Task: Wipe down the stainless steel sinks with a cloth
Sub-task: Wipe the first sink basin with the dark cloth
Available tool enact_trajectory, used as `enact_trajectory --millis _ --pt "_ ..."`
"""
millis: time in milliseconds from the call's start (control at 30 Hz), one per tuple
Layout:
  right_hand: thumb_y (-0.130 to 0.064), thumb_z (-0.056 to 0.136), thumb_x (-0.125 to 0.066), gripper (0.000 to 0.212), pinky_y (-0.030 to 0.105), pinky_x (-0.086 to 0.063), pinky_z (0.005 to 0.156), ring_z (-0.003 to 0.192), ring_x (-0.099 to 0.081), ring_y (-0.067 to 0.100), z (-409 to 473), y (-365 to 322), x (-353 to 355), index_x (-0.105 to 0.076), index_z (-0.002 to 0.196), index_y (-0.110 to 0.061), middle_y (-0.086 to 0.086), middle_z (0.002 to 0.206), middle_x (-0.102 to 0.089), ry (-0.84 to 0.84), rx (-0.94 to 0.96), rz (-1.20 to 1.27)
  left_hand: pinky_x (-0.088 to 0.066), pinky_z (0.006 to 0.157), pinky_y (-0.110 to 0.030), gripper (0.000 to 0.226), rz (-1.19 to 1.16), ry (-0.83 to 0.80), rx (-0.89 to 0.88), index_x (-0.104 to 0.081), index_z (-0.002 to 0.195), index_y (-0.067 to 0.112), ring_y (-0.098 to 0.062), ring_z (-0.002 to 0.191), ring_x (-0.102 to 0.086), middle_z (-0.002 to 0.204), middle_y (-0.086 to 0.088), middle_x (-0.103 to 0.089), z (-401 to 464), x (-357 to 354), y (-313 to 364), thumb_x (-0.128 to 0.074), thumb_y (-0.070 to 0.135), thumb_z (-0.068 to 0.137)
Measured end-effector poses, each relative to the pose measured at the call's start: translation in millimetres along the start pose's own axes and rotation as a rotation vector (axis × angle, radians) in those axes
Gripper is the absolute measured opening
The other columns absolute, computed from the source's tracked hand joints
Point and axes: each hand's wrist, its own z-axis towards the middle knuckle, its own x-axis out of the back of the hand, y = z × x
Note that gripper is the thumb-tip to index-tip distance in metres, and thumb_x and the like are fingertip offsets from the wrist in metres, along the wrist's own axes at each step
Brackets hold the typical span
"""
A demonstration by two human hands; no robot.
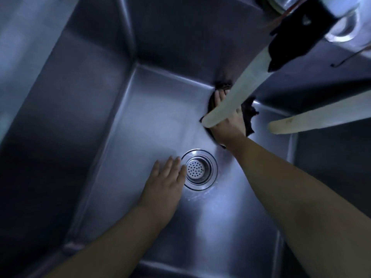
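I look down into a deep stainless steel sink (128, 121). My right hand (227, 125) presses a dark cloth (249, 115) flat against the sink floor in the far right corner, where the back and right walls meet. A pale hose partly hides the fingers of that hand. My left hand (166, 177) lies flat on the sink floor with straight fingers, its fingertips beside the round perforated drain strainer (199, 169). It holds nothing.
Two pale hoses (236, 93) (321, 115) hang down from a tap wrapped in black material (297, 33) at the upper right. A second basin (331, 157) lies to the right beyond a divider. The sink's left wall is steep and tall.
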Motion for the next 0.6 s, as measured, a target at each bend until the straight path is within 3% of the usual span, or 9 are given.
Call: enact_trajectory --millis 133,267,433,600 --pt "-0.054 0.088 -0.03 0.079 0.035 0.01 0.117 0.147 -0.005 0.025 -31 47 6 -0.016 0.15 -0.007 0.012 0.158 -0.014 0.04 -0.142 0.057 0.005 0.11 -0.064 0.082 0.062 -0.035 0.092 0.007 0.149 0.006 -0.042 0.142 0.014 0.155 -0.021 0.016 6 2 18 -0.047 0.034 0.094" --pt "-0.042 0.09 -0.049 0.071 0.053 -0.01 0.116 0.141 -0.022 0.038 -54 77 7 -0.029 0.145 -0.001 0.022 0.149 -0.033 0.141 -0.259 0.076 0.002 0.11 -0.065 0.081 0.101 -0.068 0.161 0.007 0.148 0.002 -0.045 0.142 0.007 0.154 -0.027 0.012 8 2 26 -0.047 0.031 0.095" --pt "-0.05 0.091 -0.042 0.077 0.044 -0.008 0.117 0.145 -0.013 0.03 -76 98 -3 -0.022 0.148 -0.003 0.017 0.156 -0.021 0.089 -0.504 0.05 -0.01 0.112 -0.06 0.081 0.098 -0.094 0.199 0.003 0.148 -0.001 -0.043 0.143 0.0 0.155 -0.027 0.007 8 -8 28 -0.049 0.028 0.094" --pt "-0.056 0.084 -0.032 0.087 0.042 -0.009 0.117 0.146 -0.01 0.032 -137 79 -9 -0.016 0.149 -0.001 0.018 0.157 -0.014 0.05 -0.533 0.104 -0.018 0.112 -0.055 0.072 0.081 -0.103 0.211 0.001 0.147 -0.004 -0.045 0.142 -0.001 0.154 -0.029 0.005 13 -8 35 -0.044 0.015 0.095"
